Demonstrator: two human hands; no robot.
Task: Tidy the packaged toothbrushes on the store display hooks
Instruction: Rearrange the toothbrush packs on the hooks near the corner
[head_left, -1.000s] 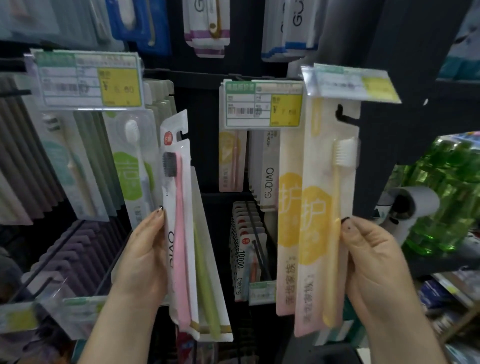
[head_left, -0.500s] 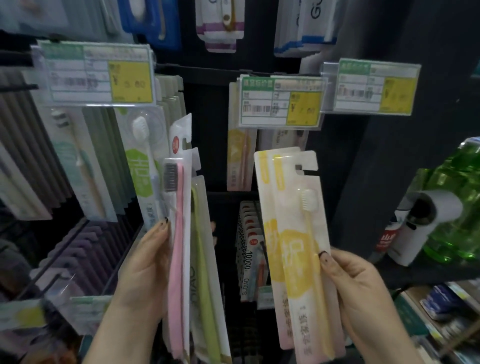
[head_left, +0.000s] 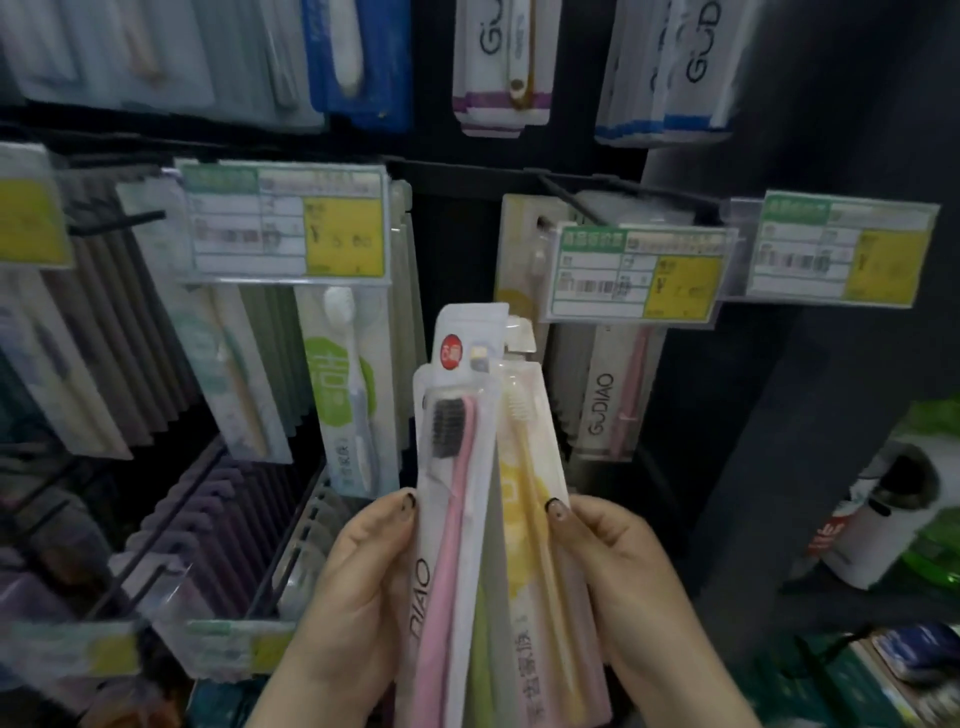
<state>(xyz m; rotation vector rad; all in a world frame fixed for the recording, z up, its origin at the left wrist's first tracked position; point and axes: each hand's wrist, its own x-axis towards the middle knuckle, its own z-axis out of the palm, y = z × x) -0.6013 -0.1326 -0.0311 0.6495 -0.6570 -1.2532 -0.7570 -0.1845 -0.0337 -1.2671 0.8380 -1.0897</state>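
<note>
Left hand (head_left: 363, 582) grips the pink-brush pack (head_left: 452, 499) by its lower half, thumb pressed flat on the front and fingers wrapped behind, while the right hand (head_left: 618, 577) pinches the yellow-brush pack (head_left: 524, 467) the same way, thumb on the clear blister. Both packs stand upright and touch along their inner edges, the pink one overlapping the yellow one in front; a green brush (head_left: 480, 654) shows between them low down, and which pack it belongs to cannot be told. Held together like this, the packs look gathered into a single bundle, their punched hanging tabs kept uppermost so they can go back onto a peg.

Behind the hands rises the dark display panel (head_left: 457, 249). Two price labels (head_left: 636, 273) hang at the tips of hooks right of centre: the nearer one carries packs marked GUDIAO (head_left: 602, 400), while the black wire hook (head_left: 623, 200) running to the far-right label appears bare. Toward the panel's left edge, a crowded hook holds a green-printed pack (head_left: 345, 395) under its own label (head_left: 285, 223). Green bottles (head_left: 935, 566) sit on a shelf at the far right. Judging by the yellow printing, the next move is likely sorting each pack to its matching hook.
</note>
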